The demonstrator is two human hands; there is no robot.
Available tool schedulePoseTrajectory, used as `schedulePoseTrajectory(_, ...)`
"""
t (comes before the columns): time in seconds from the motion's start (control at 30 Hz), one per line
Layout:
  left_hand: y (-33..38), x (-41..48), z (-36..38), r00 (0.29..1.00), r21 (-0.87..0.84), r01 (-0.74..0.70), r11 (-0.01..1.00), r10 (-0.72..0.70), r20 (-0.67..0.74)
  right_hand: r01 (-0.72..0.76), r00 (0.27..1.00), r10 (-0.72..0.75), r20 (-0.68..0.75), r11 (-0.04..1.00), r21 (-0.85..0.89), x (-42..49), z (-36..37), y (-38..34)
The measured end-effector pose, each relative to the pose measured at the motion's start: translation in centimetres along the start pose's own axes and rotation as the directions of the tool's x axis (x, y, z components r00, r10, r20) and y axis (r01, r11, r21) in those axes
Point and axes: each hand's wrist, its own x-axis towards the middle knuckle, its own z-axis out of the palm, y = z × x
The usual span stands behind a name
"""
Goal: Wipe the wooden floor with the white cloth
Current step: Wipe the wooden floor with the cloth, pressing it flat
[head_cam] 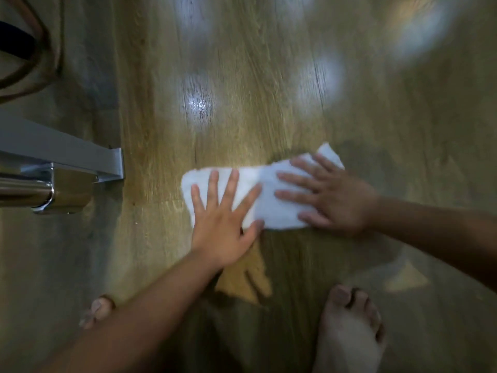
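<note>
A white cloth (265,196) lies spread flat on the wooden floor (242,103) at the centre of the view. My left hand (222,224) presses down on the cloth's left half with straight, spread fingers. My right hand (334,197) lies flat on its right half, fingers also straight and pointing left. The cloth's far right corner sticks out beyond my right hand's fingers. Part of the cloth is hidden under both palms.
A grey metal furniture foot with a chrome fitting (67,181) juts in from the left edge. A brown curved frame (32,49) is at the top left. My bare feet (352,332) stand at the bottom. Light reflections shine on the floor ahead.
</note>
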Motion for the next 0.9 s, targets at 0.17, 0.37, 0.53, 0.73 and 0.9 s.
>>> schedulePoseTrajectory(0.17, -1.9, 12.8, -4.1, 0.997, 0.016, 0.059, 0.998, -0.060, 0.054, -0.196, 0.980, 0.197, 0.004, 0.979, -0.056, 6.3, -4.1, 8.5)
schedulePoseTrajectory(0.37, -0.9, 14.0, -4.5, 0.993, 0.007, 0.101, 0.995, -0.101, 0.068, -0.360, 0.931, 0.360, -0.062, 0.933, 0.011, 7.0, -3.5, 6.3)
schedulePoseTrajectory(0.53, 2.2, 3.0, -0.6, 1.000, -0.047, 0.012, 0.999, -0.012, 0.007, -0.239, 0.964, 0.241, -0.109, 0.971, 0.027, -0.2, -0.3, 0.4)
schedulePoseTrajectory(0.73, 5.9, -5.3, 2.6, 0.991, -0.102, 0.131, 0.986, -0.131, 0.010, -0.136, 0.981, 0.148, -0.127, 0.986, 0.100, -5.4, 3.0, -6.6)
schedulePoseTrajectory(0.9, 2.5, 1.3, 0.0, 0.987, -0.094, 0.158, 0.983, -0.160, -0.010, -0.124, 0.991, 0.127, -0.049, 0.990, 0.065, -1.4, 0.4, -1.3)
